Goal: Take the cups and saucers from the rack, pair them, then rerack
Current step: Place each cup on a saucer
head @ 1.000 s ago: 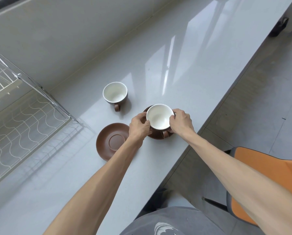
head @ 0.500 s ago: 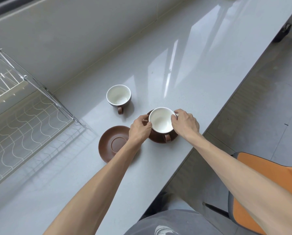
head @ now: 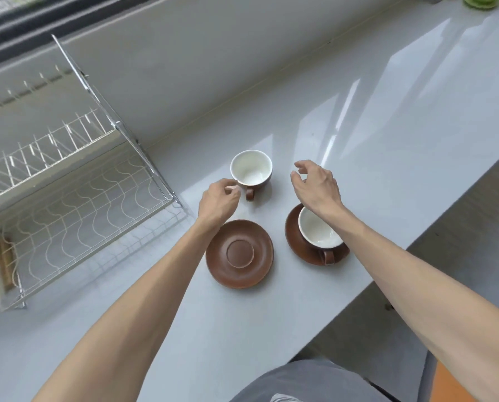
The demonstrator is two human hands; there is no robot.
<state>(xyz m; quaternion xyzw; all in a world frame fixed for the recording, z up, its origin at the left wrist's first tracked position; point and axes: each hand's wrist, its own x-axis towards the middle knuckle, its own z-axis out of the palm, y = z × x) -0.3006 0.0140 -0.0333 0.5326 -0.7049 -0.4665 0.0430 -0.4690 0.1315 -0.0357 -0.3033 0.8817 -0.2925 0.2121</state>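
Observation:
A brown cup with a white inside (head: 251,169) stands alone on the counter, handle toward me. My left hand (head: 217,201) has its curled fingertips pinched at that cup's near-left rim. My right hand (head: 314,185) hovers just right of the cup, fingers spread and holding nothing. Below my left wrist lies a bare brown saucer (head: 239,253). To its right a second cup (head: 317,230) sits on another brown saucer (head: 294,236), partly hidden under my right wrist.
A white wire dish rack (head: 68,198) stands at the left with no dishes visible in it. The counter's front edge (head: 387,274) runs diagonally at the right, with floor and an orange chair seat (head: 451,384) beyond it. A wall backs the counter.
Both hands have let go of the cup now sitting on the right saucer and moved up toward the lone cup. The view has shifted, so the rack shows more.

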